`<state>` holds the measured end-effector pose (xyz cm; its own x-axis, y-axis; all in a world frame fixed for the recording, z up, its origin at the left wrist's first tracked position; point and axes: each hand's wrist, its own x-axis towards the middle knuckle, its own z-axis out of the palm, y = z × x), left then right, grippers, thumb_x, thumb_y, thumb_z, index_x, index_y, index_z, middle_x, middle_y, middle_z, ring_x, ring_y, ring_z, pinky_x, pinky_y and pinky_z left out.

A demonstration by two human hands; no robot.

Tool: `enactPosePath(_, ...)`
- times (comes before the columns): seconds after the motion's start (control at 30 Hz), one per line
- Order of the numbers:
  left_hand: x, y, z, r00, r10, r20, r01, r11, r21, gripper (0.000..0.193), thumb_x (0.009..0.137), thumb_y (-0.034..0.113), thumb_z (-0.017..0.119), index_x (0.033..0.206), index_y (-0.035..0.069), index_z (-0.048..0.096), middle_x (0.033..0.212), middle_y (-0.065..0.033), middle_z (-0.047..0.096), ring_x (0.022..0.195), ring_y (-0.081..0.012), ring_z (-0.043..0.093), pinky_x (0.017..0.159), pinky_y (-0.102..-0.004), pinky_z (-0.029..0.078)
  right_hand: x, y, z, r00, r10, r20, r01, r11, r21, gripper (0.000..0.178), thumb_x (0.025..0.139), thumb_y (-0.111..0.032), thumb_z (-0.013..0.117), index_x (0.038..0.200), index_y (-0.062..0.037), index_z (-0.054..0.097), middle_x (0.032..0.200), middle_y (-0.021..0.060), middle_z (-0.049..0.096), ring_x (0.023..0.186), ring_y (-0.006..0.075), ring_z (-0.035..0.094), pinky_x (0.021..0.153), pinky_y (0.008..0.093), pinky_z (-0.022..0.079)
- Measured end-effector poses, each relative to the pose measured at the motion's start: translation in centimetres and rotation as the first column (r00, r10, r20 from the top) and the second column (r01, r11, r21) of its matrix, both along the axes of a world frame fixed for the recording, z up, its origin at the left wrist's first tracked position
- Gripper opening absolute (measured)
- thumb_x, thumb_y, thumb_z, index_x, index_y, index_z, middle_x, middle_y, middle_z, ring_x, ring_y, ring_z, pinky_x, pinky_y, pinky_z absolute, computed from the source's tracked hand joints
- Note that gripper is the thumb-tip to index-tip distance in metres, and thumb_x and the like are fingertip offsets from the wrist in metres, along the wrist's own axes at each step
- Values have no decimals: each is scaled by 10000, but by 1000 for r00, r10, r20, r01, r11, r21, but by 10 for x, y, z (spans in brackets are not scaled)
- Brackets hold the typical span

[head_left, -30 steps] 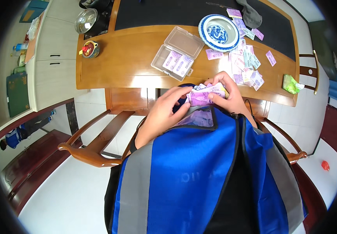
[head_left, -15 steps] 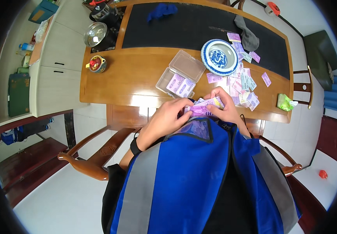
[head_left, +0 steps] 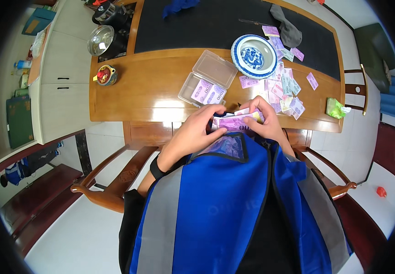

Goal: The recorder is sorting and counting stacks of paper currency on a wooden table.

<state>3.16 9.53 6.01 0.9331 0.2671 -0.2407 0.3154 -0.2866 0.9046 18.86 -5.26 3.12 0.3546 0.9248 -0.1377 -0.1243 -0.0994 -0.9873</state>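
Observation:
Both my hands hold a bundle of purple paper notes (head_left: 232, 123) just above my lap, at the table's near edge. My left hand (head_left: 196, 130) grips the bundle's left end, with the thumb along its lower edge. At the other end my right hand (head_left: 266, 122) pinches the notes between thumb and curled fingers. Beyond them on the table lies an open clear plastic box (head_left: 215, 69), its lid folded back, with two stacks of purple notes (head_left: 207, 92) inside. To the right, many loose notes (head_left: 274, 86) in purple, pink and green lie scattered and overlapping.
A blue-and-white porcelain bowl (head_left: 253, 56) stands beside the loose notes on the wooden table (head_left: 147, 75). Farther off lie a grey cloth (head_left: 287, 28) and a blue cloth (head_left: 179, 6). A small painted pot (head_left: 106, 75) is at left, a green packet (head_left: 335, 108) at right.
The bundle has been tilted up and shows more of its front face; my left fingers have shifted along its end. The whole view has shifted slightly. Both hands keep hold.

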Motion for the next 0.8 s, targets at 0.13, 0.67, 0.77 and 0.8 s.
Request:
enactPosePath(0.13, 18, -2, -35, 987, 59, 147, -29, 979, -200, 443, 754, 142, 643, 1149, 21, 484, 1057, -113, 551, 947, -168, 525, 838, -278, 401, -4, 8, -14, 993, -116, 38, 114, 992, 49, 198, 749, -14, 567, 823, -69, 392, 900, 70, 525, 870, 104, 477, 767, 246, 381)
enactPosePath(0.67, 15, -9, -33, 999, 27, 28, -17, 951, -308, 371, 759, 136, 624, 1085, 37, 477, 1040, -94, 537, 958, -181, 526, 833, -284, 402, -3, 4, -24, 946, -238, -220, 230, 971, -63, 112, 815, -81, 565, 781, -47, 464, 807, 45, 545, 755, 75, 507, 672, 212, 411)
enactPosePath(0.77, 16, -8, -26, 999, -25, -25, 20, 983, -182, 374, 751, 132, 641, 1066, 23, 471, 948, -79, 541, 903, -152, 525, 794, -278, 405, 6, -5, -31, 874, -262, -410, 243, 965, -99, 132, 822, -73, 551, 739, -61, 449, 768, 49, 555, 699, 82, 514, 636, 226, 427)
enactPosePath(0.8, 18, -8, -23, 999, -34, -19, 30, 987, -160, 367, 749, 146, 642, 1056, 25, 481, 931, -92, 550, 889, -163, 533, 778, -279, 411, 6, -5, -32, 872, -259, -415, 241, 966, -95, 132, 822, -73, 551, 739, -61, 449, 768, 49, 555, 699, 82, 514, 636, 226, 427)
